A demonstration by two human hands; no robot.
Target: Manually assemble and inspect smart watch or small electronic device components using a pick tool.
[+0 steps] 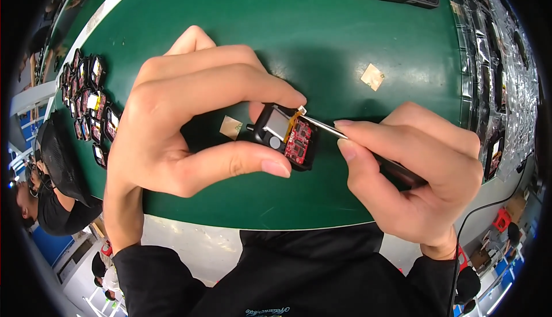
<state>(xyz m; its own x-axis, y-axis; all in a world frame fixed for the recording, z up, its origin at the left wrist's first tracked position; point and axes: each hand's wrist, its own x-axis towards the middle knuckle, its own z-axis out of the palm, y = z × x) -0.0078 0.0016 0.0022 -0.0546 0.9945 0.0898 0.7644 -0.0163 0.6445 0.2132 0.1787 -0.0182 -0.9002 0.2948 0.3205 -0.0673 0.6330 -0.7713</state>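
Here we are above the green tabletop [230, 209], and the left hand [164, 113] has an open black device [286, 136] pinched by its edges between thumb and fingers, raised in front of the person, just left of the tool. In from the right comes the right hand [422, 170], thumb and index finger pressed together on a slim metal-tipped tool [323, 125], its point right at the corner of the device!

So how far along is this? The silver cell [277, 122] sits inside the housing, the red circuit board [299, 142] lies beside it, and the round grey disc [275, 142] is there too. All 3 look to be in place. The amber strip [295, 119] runs between cell and board, and a small white piece [302, 110] stands up by the tool's tip; whether they touch, I can't tell. That corner looks like the unfinished business, and with the insides bare, closing up seems undone as well.

Over on the left, a cluster of similar units [92, 101] lies open-faced, insides showing, while clear plastic trays [489, 58] line the right edge.
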